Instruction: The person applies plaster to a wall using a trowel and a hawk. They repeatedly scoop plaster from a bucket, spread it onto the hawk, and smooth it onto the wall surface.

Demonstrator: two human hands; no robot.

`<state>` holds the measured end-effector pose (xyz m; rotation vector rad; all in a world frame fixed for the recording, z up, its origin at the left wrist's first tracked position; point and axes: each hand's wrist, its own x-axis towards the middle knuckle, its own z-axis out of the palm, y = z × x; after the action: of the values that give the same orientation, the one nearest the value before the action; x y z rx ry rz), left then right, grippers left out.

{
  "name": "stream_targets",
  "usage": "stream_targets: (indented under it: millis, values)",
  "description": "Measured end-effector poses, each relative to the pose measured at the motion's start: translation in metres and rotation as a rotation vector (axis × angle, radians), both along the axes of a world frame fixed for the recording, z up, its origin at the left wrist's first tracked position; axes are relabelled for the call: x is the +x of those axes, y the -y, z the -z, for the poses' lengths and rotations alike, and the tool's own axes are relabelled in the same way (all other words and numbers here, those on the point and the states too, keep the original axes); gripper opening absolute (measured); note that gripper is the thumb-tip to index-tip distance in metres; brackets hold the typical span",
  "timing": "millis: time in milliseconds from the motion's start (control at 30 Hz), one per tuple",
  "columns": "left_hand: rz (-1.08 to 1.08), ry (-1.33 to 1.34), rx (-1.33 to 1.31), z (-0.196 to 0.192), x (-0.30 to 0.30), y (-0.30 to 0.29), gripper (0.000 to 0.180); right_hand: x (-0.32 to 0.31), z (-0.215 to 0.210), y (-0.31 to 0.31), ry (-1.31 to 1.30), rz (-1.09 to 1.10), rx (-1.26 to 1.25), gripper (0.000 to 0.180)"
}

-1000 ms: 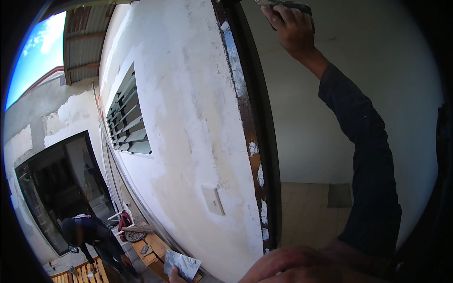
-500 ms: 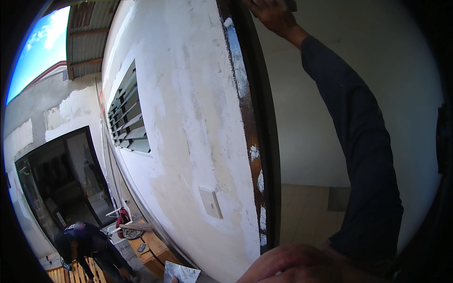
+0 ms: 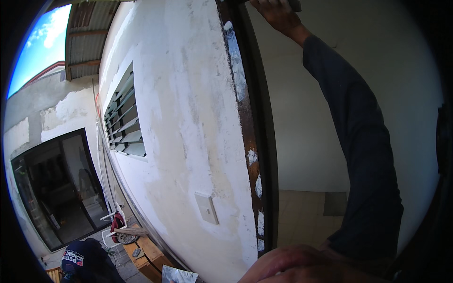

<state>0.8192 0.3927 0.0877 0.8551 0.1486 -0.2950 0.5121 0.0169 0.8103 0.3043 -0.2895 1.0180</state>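
Right hand [image 3: 278,14] reaching overhead, gripping tool, mostly cropped, at top of dark door frame [image 3: 255,141]. Left hand [image 3: 288,266] blurred at bottom edge, grip unclear. Risk: overreaching, tool slipping, smearing plastered wall [image 3: 188,122].

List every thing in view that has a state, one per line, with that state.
Right hand: raised at the frame's top edge, gripping a dark tool.
Dark brown door frame: smeared with white patches.
Grey louvred window: slats tilted open.
White wall switch plate: mounted, untouched.
Left hand: low, grip unclear.
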Motion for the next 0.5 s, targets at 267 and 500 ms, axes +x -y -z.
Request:
stream_targets:
  millis: [267,500]
  values:
    - [-0.047,-0.018,-0.149,-0.002,-0.005,0.0,0.026,-0.007,-0.008,0.002,-0.048,-0.061,-0.018,0.043]
    - [-0.027,-0.059,-0.194,-0.027,-0.017,-0.002,0.027,-0.018,-0.012,0.006,-0.13,-0.068,0.028,0.043]
